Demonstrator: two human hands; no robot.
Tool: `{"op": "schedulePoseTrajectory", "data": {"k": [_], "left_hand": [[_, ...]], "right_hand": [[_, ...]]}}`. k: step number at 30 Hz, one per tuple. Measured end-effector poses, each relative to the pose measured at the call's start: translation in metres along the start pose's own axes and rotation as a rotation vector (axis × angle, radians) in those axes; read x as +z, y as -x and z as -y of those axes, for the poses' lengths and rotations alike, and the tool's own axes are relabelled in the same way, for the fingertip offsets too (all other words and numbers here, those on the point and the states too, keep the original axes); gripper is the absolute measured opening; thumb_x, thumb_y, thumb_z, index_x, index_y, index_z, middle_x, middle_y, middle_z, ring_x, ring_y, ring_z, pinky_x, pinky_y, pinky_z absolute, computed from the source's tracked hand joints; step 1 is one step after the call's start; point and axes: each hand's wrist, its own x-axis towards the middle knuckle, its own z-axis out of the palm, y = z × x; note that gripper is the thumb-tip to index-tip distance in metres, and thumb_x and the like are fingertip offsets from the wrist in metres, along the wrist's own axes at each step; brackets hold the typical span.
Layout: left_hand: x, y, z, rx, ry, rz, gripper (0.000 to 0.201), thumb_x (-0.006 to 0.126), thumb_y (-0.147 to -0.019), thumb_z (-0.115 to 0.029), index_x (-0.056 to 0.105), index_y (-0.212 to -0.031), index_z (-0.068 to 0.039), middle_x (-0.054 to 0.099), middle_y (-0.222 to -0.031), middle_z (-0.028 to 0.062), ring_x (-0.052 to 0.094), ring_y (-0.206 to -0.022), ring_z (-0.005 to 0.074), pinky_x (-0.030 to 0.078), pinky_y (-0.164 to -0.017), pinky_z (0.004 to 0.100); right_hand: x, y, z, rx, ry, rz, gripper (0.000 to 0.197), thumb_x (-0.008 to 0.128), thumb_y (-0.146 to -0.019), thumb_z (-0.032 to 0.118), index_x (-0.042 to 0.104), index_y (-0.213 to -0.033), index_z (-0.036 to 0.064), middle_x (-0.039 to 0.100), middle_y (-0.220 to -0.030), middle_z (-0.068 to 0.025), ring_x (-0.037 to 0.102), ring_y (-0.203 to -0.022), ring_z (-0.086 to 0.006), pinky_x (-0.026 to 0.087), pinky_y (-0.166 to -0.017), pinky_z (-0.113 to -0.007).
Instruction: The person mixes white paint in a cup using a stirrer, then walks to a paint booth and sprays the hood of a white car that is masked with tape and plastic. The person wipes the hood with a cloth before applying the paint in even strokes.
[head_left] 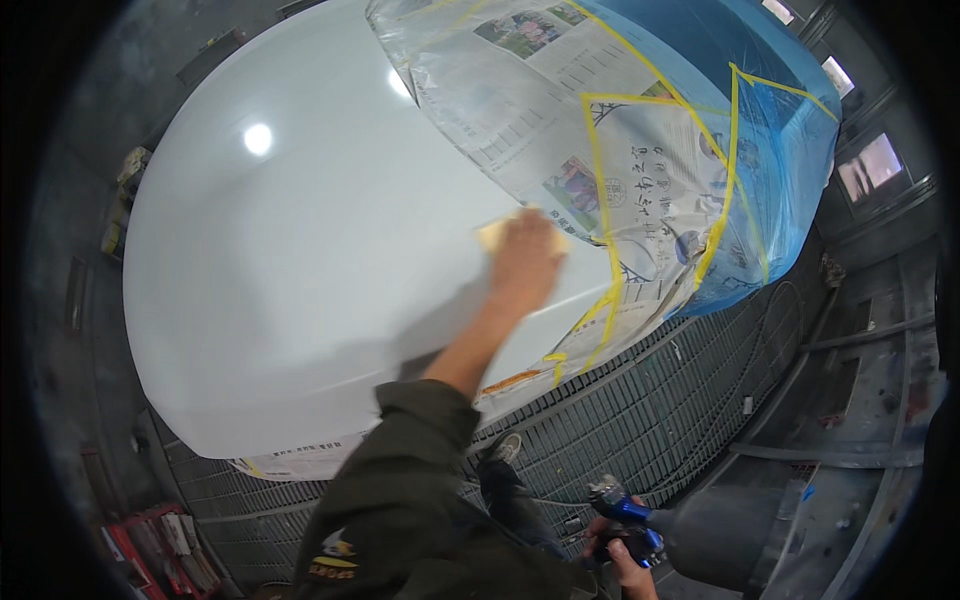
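Currently, head view only:
step: wipe-down of the white car panel (300,280), judged from the cloth pressed flat on it; spraying not begun, by the look of it.
left hand (524,262): arm stretched out to 12 o'clock, palm down on a yellowish cloth (497,234); fingers together, flat on the cloth, pressing rather than pinching.
cloth position: on the panel's 3 o'clock edge, touching the masking line.
masking: newspaper (560,130) under clear film, yellow tape (600,190) along the seams, blue plastic sheet (780,130) beyond at 2 o'clock.
right hand (628,560): low at 5 o'clock, well apart from the panel, fingers clamped on a blue spray gun (625,525).
floor: metal grating (640,420) below the panel; person's shoe (505,447) on it.
next move, my read: needs even strokes over the bare white area, keeping clear of the tape edge so it doesn't lift.
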Motion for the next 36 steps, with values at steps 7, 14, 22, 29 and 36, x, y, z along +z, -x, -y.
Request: {"op": "schedulePoseTrajectory", "data": {"k": [7,14,22,29,36], "left_hand": [[-0.007,0.038,-0.078,0.263,0.064,0.061,0.055,0.055,-0.096,-0.031,0.047,-0.14,0.0,0.043,-0.15,0.0153,0.034,-0.143,0.029,0.024,-0.119,0.046],[-0.137,0.252,0.101,-0.28,-0.256,0.079,0.051,0.041,-0.097,-0.022,0.046,-0.144,-0.002,0.04,-0.152,0.0191,0.033,-0.144,0.0344,0.02,-0.121,0.0483],[-0.034,0.229,0.064,-0.419,-0.195,-0.275,0.045,0.044,-0.095,-0.013,0.05,-0.138,-0.003,0.041,-0.152,0.0156,0.033,-0.144,0.0301,0.02,-0.121,0.0474],[0.047,0.103,-0.087,0.412,-0.243,0.057,0.049,0.042,-0.099,-0.022,0.043,-0.145,-0.005,0.031,-0.16,0.0073,0.022,-0.15,0.0205,0.011,-0.126,0.0407],[-0.04,0.254,0.056,0.418,-0.206,0.256,0.048,0.034,-0.106,-0.028,0.029,-0.154,-0.022,0.022,-0.163,-0.0025,0.013,-0.152,0.0172,0.009,-0.126,0.0419]], "right_hand": [[-0.025,-0.02,0.007,-0.019,-0.067,-0.148,0.103,0.078,-0.082,0.044,0.011,-0.154,0.0122,0.061,-0.094,-0.0165,0.064,-0.065,-0.0214,0.056,-0.056,-0.032],[-0.029,-0.04,0.022,0.228,0.016,0.113,0.048,0.068,-0.093,0.044,0.059,-0.122,0.007,0.062,-0.087,0.0008,0.057,-0.071,-0.0092,0.045,-0.061,-0.024],[-0.071,-0.035,-0.016,0.385,0.118,0.215,0.048,0.064,-0.095,0.044,0.056,-0.125,0.007,0.064,-0.09,-0.0011,0.061,-0.072,-0.0118,0.05,-0.063,-0.027],[-0.058,0.015,-0.038,0.209,0.112,0.022,0.05,0.064,-0.095,0.045,0.055,-0.127,0.0073,0.064,-0.091,-0.0014,0.061,-0.073,-0.0119,0.05,-0.063,-0.027],[-0.01,0.092,-0.084,0.098,0.093,-0.05,0.051,0.064,-0.095,0.045,0.054,-0.128,0.0076,0.064,-0.092,-0.0018,0.061,-0.074,-0.012,0.05,-0.063,-0.027]]}}
